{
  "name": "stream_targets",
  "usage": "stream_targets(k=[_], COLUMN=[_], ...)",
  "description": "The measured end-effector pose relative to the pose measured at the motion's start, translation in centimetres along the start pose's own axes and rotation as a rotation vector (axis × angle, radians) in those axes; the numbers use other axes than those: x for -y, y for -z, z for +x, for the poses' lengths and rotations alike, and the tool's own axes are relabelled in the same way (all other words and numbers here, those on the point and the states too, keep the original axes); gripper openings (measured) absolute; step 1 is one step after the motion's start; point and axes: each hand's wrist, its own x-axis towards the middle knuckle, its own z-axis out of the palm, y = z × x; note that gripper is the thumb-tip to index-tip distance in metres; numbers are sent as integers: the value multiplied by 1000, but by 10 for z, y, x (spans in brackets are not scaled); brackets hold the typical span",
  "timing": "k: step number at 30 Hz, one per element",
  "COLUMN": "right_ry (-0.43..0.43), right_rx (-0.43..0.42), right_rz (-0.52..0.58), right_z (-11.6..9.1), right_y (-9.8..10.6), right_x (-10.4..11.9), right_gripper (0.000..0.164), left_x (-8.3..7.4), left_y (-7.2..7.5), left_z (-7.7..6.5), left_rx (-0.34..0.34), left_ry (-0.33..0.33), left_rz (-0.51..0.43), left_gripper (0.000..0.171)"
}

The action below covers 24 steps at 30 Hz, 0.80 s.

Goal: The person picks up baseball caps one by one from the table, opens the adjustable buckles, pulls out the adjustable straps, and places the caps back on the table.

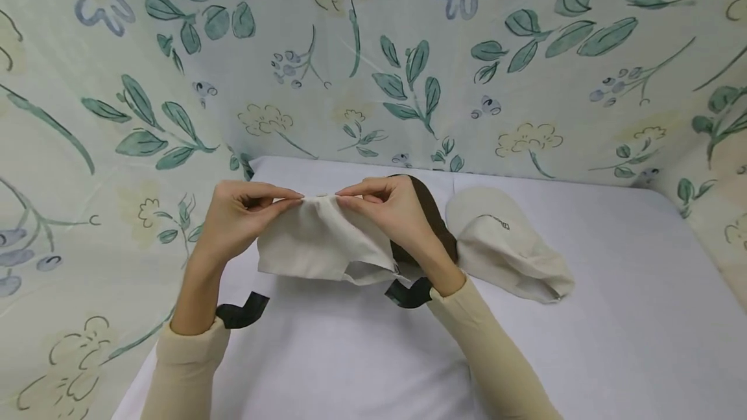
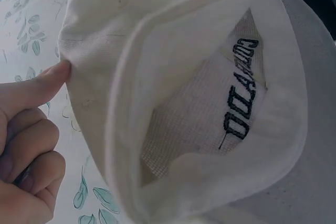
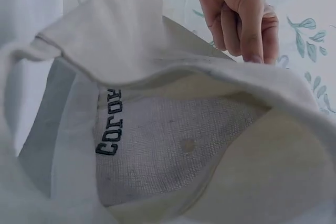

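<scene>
A cream cloth cap [image 1: 327,238] hangs just above the white table, its top edge pinched between both hands. My left hand [image 1: 242,216] grips that edge on the left with thumb and fingertips. A short way to the right, my right hand [image 1: 393,209] pinches the same edge. Both wrist views look into the hollow of the cap [image 2: 210,166], where dark lettering [image 3: 111,124] shows on a mesh-like lining. Behind the right hand is a dark brown rounded piece [image 1: 428,209]; whether it belongs to the held cap I cannot tell.
A second cream cap [image 1: 508,238] lies on its side to the right, near the brown piece. The white-covered table [image 1: 630,316] extends to the right and front. Floral cloth [image 1: 362,96] hangs behind the table and along its sides.
</scene>
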Motion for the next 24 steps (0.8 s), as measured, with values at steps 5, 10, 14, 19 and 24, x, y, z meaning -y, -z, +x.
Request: stream_targets(k=[5,10,14,19,24], right_ry=[-4,116,134,-7,-76], right_rx=[-51,-126,-103,32,81], right_rz=[-24,28,36,-73,-109], right_z=[26,53,65,60,49], right_y=[-9,-19,-25,-29,-35], right_x=[2,1,-7,-36,-57], right_gripper=[10,13,14,12,11], left_x=[9,17,29,52,70], left_y=[3,6,11,15,11], left_z=[15,33,32,5,-18], left_rx=[-116,-240,-243,-57,11], left_ry=[53,-60,-44,172,270], left_rz=[70,127,120,100,64], left_gripper=[10,7,6,7,9])
